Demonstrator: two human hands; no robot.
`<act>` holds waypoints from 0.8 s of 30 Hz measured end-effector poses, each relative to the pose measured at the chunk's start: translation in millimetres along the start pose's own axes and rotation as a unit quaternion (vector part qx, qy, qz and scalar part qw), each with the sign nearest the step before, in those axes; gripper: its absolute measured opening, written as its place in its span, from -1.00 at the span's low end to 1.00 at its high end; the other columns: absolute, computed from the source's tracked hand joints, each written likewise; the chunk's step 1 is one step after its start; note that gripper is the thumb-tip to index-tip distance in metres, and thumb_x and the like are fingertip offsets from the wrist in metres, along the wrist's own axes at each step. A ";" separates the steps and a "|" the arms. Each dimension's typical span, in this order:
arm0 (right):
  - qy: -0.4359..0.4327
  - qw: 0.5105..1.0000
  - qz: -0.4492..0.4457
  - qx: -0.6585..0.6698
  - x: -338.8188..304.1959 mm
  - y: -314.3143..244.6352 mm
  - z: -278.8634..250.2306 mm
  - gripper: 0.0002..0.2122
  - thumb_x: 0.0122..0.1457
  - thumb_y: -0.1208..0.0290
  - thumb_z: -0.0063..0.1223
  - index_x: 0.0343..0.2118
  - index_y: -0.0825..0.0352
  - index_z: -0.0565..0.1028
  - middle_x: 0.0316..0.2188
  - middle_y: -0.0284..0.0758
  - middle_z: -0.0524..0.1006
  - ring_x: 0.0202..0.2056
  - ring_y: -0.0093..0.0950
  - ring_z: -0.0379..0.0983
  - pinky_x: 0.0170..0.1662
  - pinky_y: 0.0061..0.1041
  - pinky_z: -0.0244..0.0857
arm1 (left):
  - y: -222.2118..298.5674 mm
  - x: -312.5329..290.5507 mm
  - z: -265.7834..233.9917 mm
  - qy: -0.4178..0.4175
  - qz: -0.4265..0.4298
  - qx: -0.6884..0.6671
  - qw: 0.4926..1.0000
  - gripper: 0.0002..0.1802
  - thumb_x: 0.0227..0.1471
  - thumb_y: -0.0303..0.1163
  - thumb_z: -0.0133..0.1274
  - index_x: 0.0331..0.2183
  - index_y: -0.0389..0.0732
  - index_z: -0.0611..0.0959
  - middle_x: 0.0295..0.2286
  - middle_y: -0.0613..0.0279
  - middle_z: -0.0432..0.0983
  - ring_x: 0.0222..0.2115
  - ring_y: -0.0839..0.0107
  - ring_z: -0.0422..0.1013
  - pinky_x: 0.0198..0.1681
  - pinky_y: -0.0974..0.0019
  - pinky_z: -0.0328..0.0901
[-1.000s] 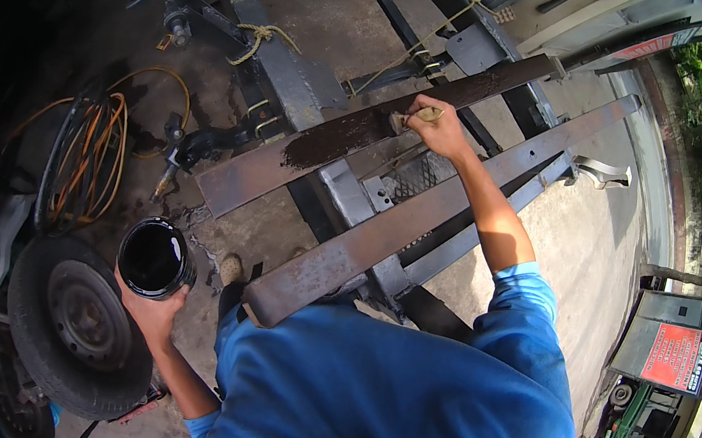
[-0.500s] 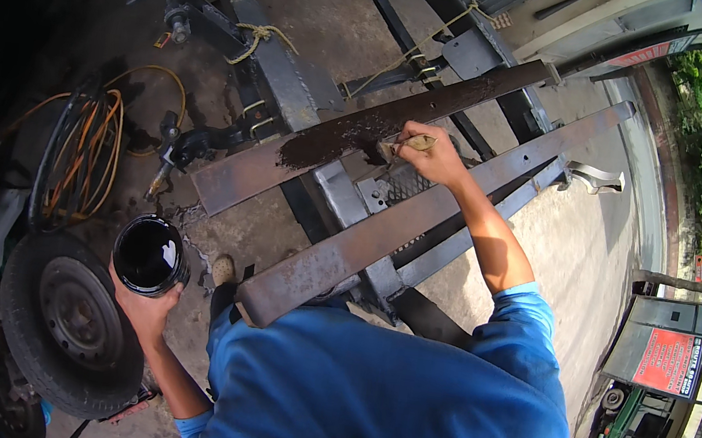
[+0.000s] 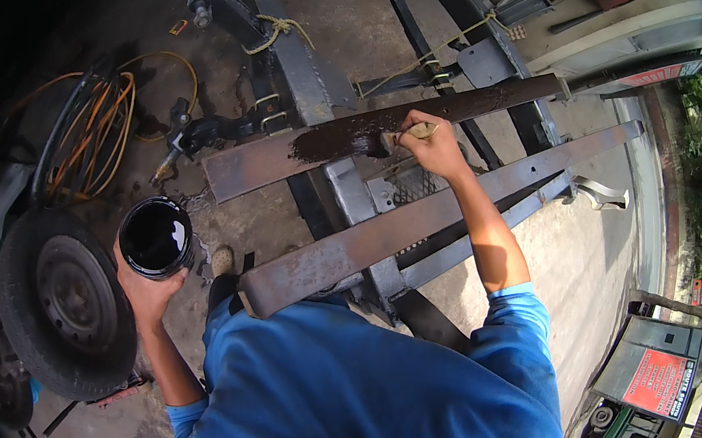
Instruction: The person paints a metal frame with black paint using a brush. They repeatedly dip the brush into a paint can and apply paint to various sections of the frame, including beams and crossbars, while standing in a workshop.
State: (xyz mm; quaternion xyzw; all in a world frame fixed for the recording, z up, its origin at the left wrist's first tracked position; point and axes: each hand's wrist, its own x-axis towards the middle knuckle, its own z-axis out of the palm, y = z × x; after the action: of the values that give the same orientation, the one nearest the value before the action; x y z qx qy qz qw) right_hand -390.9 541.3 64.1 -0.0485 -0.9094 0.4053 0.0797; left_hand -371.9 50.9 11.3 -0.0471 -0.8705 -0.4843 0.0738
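My right hand (image 3: 436, 149) is closed on a paintbrush (image 3: 421, 130), its bristles near the edge of a long steel beam (image 3: 242, 167). Wet dark paint (image 3: 337, 139) covers the beam's middle and runs toward its far end, while the near left end is bare, brownish metal. My left hand (image 3: 148, 288) grips an open can of black paint (image 3: 156, 238) from below and the side, low at the left. A second steel beam (image 3: 346, 254), unpainted on top, lies nearer to me under my right forearm.
Grey vehicle-frame members (image 3: 286, 69) with yellow rope (image 3: 281, 25) lie beneath and beyond the beams. At left are a wheel with tyre (image 3: 73, 307) and a coiled orange hose (image 3: 119, 126). A signboard (image 3: 661, 371) stands at far right.
The whole view has shifted slightly. The brush in my right hand stays near the painted stretch, and my left hand keeps hold of the paint can.
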 end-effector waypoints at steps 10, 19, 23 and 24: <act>0.002 0.997 0.071 -0.013 12.5 9.5 2.4 -0.93 -0.05 0.54 0.11 -0.58 0.39 0.45 -0.64 -0.41 0.45 -0.55 -0.66 0.35 -0.48 -0.61 0.22 | -1.8 -4.0 -0.3 0.014 0.011 -0.007 1.000 0.15 -0.62 -0.14 0.39 0.09 -0.32 0.30 -0.09 0.02 0.43 -0.06 0.21 0.39 0.05 0.19 0.24; 0.018 0.989 0.078 -0.127 12.8 18.6 -5.0 -0.87 -0.12 0.47 0.11 -0.57 0.41 0.43 -0.69 -0.23 0.43 -0.60 -0.46 0.39 -0.47 -0.41 0.27 | -7.3 -7.1 -4.4 0.006 -0.012 -0.062 0.998 0.10 -0.60 -0.29 0.37 0.09 -0.32 0.29 -0.07 0.07 0.40 -0.04 0.26 0.35 0.08 0.24 0.20; 0.081 0.988 -0.016 -0.130 10.6 -6.5 -0.1 -0.85 -0.09 0.46 0.10 -0.52 0.43 0.42 -0.69 -0.10 0.42 -0.62 -0.18 0.37 -0.46 -0.33 0.29 | -10.6 -7.4 -5.4 0.013 -0.001 -0.034 0.999 0.11 -0.58 -0.26 0.38 0.10 -0.32 0.28 -0.06 0.06 0.39 -0.03 0.26 0.35 0.08 0.23 0.20; 0.024 0.995 -0.034 -0.094 9.7 -16.4 7.8 -0.86 -0.08 0.47 0.10 -0.51 0.43 0.42 -0.67 -0.09 0.42 -0.60 -0.16 0.37 -0.45 -0.33 0.29 | -11.4 -6.0 -3.5 0.006 -0.006 -0.036 0.999 0.11 -0.58 -0.25 0.38 0.10 -0.32 0.28 -0.05 0.06 0.38 -0.03 0.26 0.35 0.08 0.23 0.20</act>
State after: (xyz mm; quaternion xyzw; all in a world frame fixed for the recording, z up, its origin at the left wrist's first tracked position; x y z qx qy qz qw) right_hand -402.2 526.1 72.2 -0.0342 -0.9422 0.3143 0.1106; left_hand -367.5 41.9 2.5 -0.0415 -0.8524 -0.5160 0.0740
